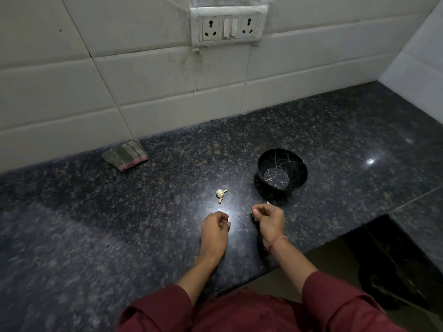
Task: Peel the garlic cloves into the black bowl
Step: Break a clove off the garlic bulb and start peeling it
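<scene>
Lower centre, our left hand [215, 226] and right hand [268, 216] curl narrow (around what, we cannot tell). The black bowl [299, 168] looks empty, so peeling's early; next, the garlic [220, 192] needs fingernails.

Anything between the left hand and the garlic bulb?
Yes: head view shows one small loose garlic piece on the countertop, just before the garlic bulb, beyond the left hand.

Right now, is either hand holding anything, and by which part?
Right hand pinches a small pale bit, likely a garlic clove, at its fingertips; which end cannot be told. Left hand is curled; contents hidden.
</scene>
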